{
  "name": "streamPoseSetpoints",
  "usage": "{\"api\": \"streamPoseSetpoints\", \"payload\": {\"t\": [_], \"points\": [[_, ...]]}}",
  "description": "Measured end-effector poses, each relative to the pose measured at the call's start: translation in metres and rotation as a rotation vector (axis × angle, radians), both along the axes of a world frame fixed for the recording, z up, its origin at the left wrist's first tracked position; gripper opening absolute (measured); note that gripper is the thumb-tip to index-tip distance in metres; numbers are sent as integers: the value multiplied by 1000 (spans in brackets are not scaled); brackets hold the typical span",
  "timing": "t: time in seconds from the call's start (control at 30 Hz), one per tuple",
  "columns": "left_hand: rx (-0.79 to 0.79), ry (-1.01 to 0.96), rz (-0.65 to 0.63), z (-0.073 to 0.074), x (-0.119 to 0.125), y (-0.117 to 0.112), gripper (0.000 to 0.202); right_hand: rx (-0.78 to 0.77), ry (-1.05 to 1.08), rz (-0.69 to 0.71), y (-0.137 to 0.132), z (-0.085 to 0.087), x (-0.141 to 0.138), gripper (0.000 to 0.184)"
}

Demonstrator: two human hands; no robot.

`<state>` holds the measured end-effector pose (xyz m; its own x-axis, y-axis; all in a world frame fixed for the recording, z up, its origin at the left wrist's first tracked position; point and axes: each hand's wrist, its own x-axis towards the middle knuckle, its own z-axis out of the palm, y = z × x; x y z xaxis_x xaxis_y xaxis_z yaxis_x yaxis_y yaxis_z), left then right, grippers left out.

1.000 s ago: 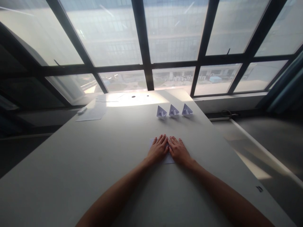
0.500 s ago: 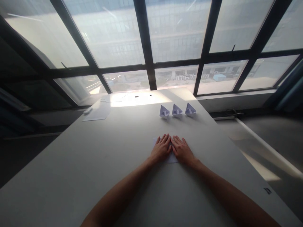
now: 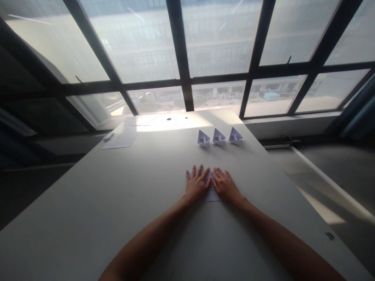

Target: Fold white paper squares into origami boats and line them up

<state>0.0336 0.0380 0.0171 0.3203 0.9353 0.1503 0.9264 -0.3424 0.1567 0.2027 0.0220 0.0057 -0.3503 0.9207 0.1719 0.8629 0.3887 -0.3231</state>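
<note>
A small sheet of white paper (image 3: 213,196) lies flat on the table, mostly covered by my two hands. My left hand (image 3: 197,183) rests on its left part, palm down with the fingers spread. On the right part lies my right hand (image 3: 225,186), also flat, its fingers stretched forward and fairly close together. The two hands almost meet at the middle of the paper. Beyond them three folded paper shapes with pointed tops stand in a row: a left one (image 3: 203,138), a middle one (image 3: 218,136) and a right one (image 3: 235,135).
The white table (image 3: 117,203) reaches to the large window (image 3: 216,39). Paper sheets (image 3: 120,139) lie at its far left, with a small white object (image 3: 108,136) at their edge. A dark mark (image 3: 329,235) is near the right table edge.
My left hand has shifted slightly left on the paper and its fingers have spread apart. My right hand stays in place.
</note>
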Motion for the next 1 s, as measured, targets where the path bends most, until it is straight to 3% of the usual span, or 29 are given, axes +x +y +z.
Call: {"api": "streamPoseSetpoints", "payload": {"t": [0.3,0.5,0.77,0.9,1.0], "points": [[50,3,124,-7,-12,17,50,24,-76,-55,-1,2,2,52],[151,-122,147,-7,-17,23,50,12,-109,-92,3,3,11,52],[210,-479,-89,11,-14,16,52,8,-78,-86,5,2,13,51],[125,-379,-194,20,-5,2,53,-1,-70,-86,5,3,13,51],[59,-200,-319,14,3,-7,51,-18,-66,-87,5,5,13,52]]}}
